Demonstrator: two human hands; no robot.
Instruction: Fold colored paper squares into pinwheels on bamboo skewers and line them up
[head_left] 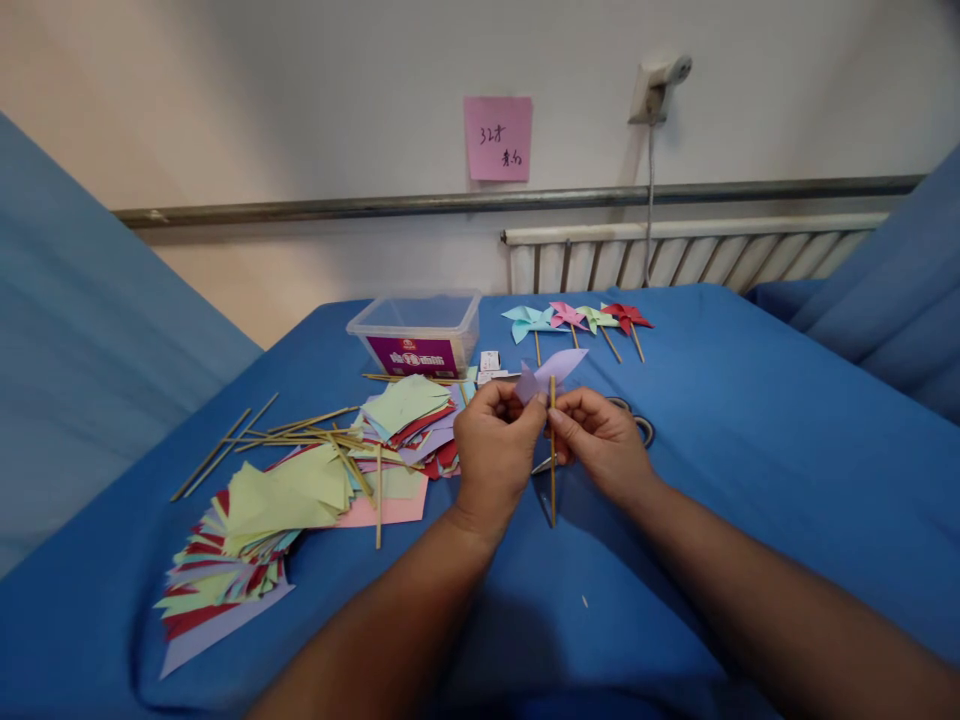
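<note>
Between my two hands is a purple paper pinwheel (564, 369) with a thin wooden stick (553, 490) set against it, the stick hanging roughly upright. My left hand (499, 440) is closed on the pinwheel's paper from the left, thumb near the stick's upper part. From the right, my right hand (604, 440) pinches the stick just under the paper. Partly hidden behind my right hand lies a pair of scissors (646, 430), with dark handles showing on its right and a blade on its left.
Piled paper sheets (292, 485) and loose sticks (300, 432) spread over the left of the blue-covered table (750, 480). A clear plastic tub (416, 315) and small white boxes (490, 362) stand behind. Several finished pinwheels (532, 322) lie at the back right.
</note>
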